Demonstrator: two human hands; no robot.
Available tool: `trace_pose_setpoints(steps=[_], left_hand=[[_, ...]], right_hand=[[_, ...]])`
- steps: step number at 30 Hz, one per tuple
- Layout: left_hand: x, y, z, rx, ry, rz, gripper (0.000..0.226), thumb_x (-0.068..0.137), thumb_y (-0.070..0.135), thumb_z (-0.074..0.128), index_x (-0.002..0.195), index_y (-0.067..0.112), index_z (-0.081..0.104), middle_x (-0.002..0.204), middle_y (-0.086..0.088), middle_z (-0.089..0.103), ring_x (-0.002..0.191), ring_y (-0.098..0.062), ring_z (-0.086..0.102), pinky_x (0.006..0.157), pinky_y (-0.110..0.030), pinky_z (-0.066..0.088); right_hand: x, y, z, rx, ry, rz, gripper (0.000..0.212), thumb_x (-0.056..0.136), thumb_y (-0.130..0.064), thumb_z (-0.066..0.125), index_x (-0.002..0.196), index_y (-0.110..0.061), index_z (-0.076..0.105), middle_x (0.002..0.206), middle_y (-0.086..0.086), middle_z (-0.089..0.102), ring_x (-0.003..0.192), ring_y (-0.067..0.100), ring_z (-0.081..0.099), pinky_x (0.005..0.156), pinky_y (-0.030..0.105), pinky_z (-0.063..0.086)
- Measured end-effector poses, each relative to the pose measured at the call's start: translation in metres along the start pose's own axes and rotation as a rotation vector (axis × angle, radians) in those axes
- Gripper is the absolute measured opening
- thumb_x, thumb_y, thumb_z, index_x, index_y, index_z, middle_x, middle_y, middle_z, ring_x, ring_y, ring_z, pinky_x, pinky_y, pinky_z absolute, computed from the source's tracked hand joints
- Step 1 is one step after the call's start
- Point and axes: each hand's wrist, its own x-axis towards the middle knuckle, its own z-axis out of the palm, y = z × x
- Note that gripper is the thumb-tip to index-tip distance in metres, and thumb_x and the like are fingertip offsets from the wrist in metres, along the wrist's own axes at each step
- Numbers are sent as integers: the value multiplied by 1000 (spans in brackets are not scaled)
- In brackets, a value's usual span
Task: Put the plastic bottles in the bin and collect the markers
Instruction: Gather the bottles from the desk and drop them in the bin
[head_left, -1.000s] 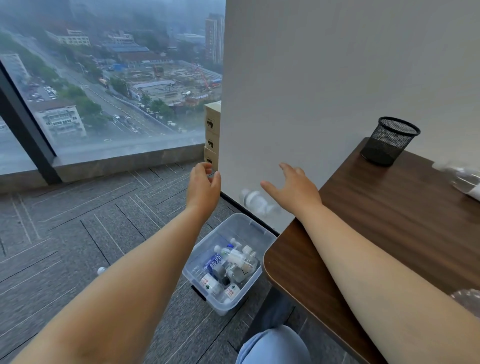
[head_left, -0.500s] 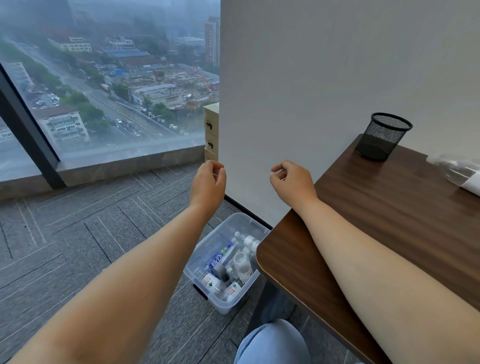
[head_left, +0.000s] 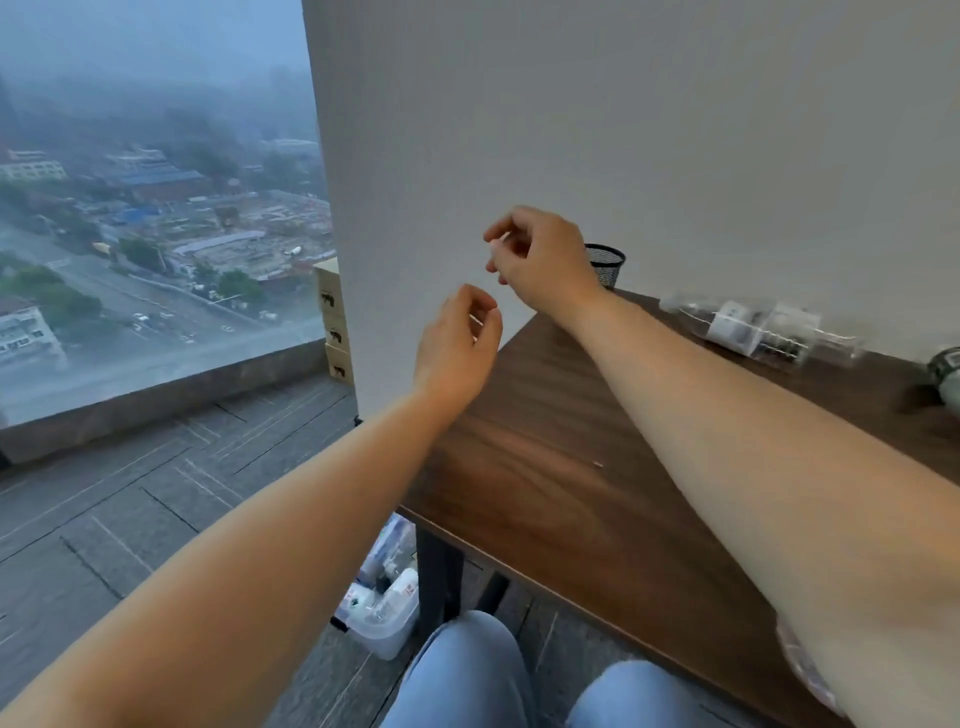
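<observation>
Nearest us, below and behind both hands: the clear bin (head_left: 387, 618) on the floor at the table's left corner, partly hidden by the table (head_left: 545, 467) edge, with several plastic bottles already lying inside. Next out: our left hand (head_left: 457, 345), raised over the table's near left corner, fingers curled loosely toward the thumb, holding nothing we can make out. Beyond it and slightly right: our right hand (head_left: 540, 260), likewise half-curled and, as far as we can tell, empty. Just behind the right hand: a black mesh cup (head_left: 605, 265) by the wall, presumably the place for markers. Well to the right of the right hand, along the wall: clear plastic bottles (head_left: 753, 327) lying on their sides, and a darker bottle (head_left: 945, 374) at the frame's edge. No markers are visible. We judge the bottle step is in hand, between loads; the next move calls for reaching rightward, spreading the fingers around a lying bottle and carrying it down to the bin.
</observation>
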Motion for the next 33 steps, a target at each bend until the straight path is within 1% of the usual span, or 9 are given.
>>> trace_pose_setpoints(steps=[6,10,15,17,21,24,26,30,33], left_hand=[[-49,91,71,59,-471,223,13,92,24,51,101,17,58,96,2,59,87,-12,55,78,-26,45],[-77,135,109,62,-611,301,18,91,26,52,103,16,60,100,1,61,92,-14,58,84,-31,49],[-110,178,149,110,-791,340,27,91,30,53,110,12,60,111,-4,62,103,-20,57,87,-30,43],[-123,192,165,161,-874,320,39,90,41,53,116,12,56,118,-6,60,107,-22,56,89,-32,44],[-141,210,190,354,-1021,232,77,80,61,55,134,9,39,135,-11,50,119,-27,51,92,-37,42],[-149,219,199,495,-1131,179,92,74,60,64,142,10,27,140,-11,44,122,-30,48,89,-38,41],[-154,223,203,565,-1175,181,92,72,55,68,142,12,26,136,-10,46,117,-29,51,85,-37,43],[-165,235,215,514,-1142,240,82,72,45,72,137,11,34,125,-10,53,105,-27,56,86,-37,49],[-167,248,227,397,-1071,308,78,72,41,73,133,9,36,123,-11,55,105,-28,57,80,-35,48]], right_hand=[[-47,14,-116,-107,156,62,16,88,-10,50,94,-10,65,82,10,69,73,23,65,77,36,55],[-109,51,-174,-161,265,237,15,87,-7,49,85,-16,61,75,5,67,60,8,59,71,28,52],[-179,78,-232,-217,383,397,15,85,-10,52,84,-18,64,83,12,72,70,22,65,77,38,56],[-204,84,-251,-236,428,440,16,83,-12,52,78,-23,62,79,10,71,73,25,66,78,39,56],[-250,90,-280,-252,490,515,14,86,-10,51,83,-17,63,63,-5,64,61,14,62,75,35,55],[-277,93,-296,-284,520,550,14,85,-14,51,79,-19,63,71,4,69,71,23,66,78,41,56],[-293,94,-304,-292,549,573,18,82,-18,51,69,-28,58,77,8,71,76,27,67,80,45,55],[-318,95,-317,-293,586,621,27,89,-15,50,69,-33,53,67,-7,66,63,7,60,78,32,54],[-331,100,-325,-311,604,650,26,90,-14,49,71,-32,52,69,-6,66,61,3,58,71,27,50]])
